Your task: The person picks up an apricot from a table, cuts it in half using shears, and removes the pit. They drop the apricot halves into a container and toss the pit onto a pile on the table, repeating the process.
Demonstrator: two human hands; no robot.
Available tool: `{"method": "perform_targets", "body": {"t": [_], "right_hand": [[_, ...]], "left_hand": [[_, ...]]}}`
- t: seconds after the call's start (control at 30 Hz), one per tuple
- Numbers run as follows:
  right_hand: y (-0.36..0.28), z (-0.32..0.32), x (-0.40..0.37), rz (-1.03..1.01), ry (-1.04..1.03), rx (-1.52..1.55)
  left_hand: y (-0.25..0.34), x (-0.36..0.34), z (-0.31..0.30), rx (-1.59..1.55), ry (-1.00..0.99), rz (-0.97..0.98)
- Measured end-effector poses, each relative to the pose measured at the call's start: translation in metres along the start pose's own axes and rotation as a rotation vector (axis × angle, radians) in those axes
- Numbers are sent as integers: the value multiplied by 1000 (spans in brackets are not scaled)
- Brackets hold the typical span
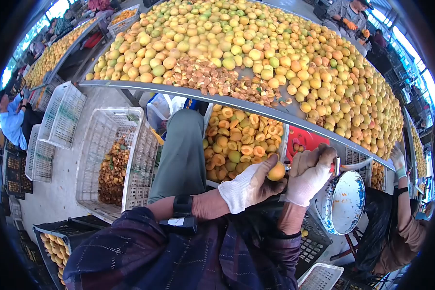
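My left hand (pixel 250 186), in a stained white glove, is closed around a yellow-orange apricot (pixel 276 171). My right hand (pixel 308 175), also gloved, is closed on a small knife with a red handle (pixel 331 168); its blade end meets the apricot. Both hands hover above a white crate of halved apricots (pixel 237 142) on my lap side. Ahead lies a long metal table (pixel 179 92) heaped with whole apricots (pixel 256 43) and a patch of brown pits (pixel 212 79) near its front edge.
A white crate holding pits (pixel 112 164) stands on the floor at left, with empty crates (pixel 60 116) beyond it. A round white-and-blue bowl (pixel 345 202) sits at right beside a co-worker's arm (pixel 402 193). Other people work at far tables.
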State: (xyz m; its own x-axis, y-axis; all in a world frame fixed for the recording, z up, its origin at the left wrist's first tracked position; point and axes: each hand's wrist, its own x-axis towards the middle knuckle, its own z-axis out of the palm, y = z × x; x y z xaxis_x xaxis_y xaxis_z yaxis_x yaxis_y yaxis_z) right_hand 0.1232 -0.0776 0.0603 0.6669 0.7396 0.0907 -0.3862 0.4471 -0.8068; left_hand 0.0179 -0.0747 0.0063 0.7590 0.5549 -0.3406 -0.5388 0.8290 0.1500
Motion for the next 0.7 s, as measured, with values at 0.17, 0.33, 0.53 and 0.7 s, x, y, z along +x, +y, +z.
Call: {"method": "perform_targets", "body": {"t": [0.17,0.33,0.53,0.7], "right_hand": [[9,-35,26,334,-95,142],[22,-19,9,259,-139,41],[35,-15,7,144,13,127],[44,-5,4,38,27,-169]], "left_hand": [[7,-6,-10,325,-182,-5],[18,6,-9,458,5,85],[21,32,-13,360,136,179],[18,45,-46,1706,89,699]]}}
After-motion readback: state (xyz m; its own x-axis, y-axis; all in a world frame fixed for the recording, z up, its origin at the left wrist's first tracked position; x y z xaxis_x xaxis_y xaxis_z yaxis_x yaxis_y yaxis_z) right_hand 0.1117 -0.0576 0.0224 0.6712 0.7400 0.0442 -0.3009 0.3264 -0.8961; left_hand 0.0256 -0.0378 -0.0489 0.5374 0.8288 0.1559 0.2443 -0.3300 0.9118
